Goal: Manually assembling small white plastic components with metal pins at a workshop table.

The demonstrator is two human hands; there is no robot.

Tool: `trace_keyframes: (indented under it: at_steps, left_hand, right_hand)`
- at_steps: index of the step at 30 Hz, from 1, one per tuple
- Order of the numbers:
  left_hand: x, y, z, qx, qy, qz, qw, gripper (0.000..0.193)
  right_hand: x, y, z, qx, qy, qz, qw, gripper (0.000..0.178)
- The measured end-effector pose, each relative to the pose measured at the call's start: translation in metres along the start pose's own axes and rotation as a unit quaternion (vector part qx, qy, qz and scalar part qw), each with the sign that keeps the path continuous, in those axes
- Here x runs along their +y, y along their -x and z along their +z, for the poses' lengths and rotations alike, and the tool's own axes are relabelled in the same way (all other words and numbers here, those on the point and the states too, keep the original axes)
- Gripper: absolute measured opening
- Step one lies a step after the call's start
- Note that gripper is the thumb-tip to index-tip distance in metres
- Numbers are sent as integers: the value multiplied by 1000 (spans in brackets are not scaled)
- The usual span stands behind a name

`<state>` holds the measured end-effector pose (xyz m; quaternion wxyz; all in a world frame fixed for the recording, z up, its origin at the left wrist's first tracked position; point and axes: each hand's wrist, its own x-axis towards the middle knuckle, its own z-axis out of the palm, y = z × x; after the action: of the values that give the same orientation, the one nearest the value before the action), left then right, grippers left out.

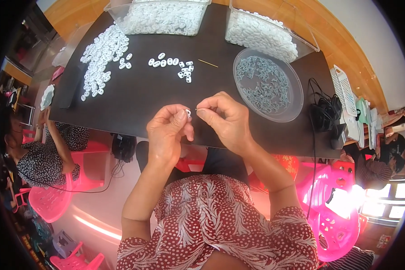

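Small white holed piece (188, 113) at the left fingertips, above the dark table (141, 96).
Left hand (164, 132): thumb and forefinger clamped on the piece, its outer end exposed toward the right. Right hand (228, 118): thumb and forefinger together just beside it, apart from the piece; cannot tell what, if anything, they pinch. Handling, judged: light, stiff, probably smooth plastic, apt to slip or spin; best held by its outer edges, opening uncovered. Beyond: loose white pieces (186, 69); clear round tub (295, 104) of grey-blue slivers (256, 94) on the right.
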<state>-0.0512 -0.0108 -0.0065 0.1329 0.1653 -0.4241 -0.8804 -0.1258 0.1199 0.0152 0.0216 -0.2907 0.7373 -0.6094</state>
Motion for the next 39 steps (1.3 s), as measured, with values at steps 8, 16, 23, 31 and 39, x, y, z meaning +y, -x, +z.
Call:
trace_keyframes:
  at_steps: [8, 16, 23, 31, 39]
  left_hand:
    - [7, 9, 8, 4, -21, -13, 1000, 9]
    - [9, 15, 9, -7, -74, 42, 996, 11]
    - [7, 17, 9, -10, -76, 70, 995, 12]
    - [5, 19, 6, -26, -92, 84, 992, 11]
    - [5, 21, 7, -19, -106, 83, 991, 12]
  right_hand:
    - [2, 5, 1, -44, -1, -3, 999, 6]
    - [-1, 6, 2, -58, -1, -25, 998, 5]
    - [-2, 6, 3, -63, 6, -15, 998, 4]
    - [-3, 6, 4, -62, 12, -8, 998, 5]
    - [-5, 7, 2, -69, 1, 12, 998, 5]
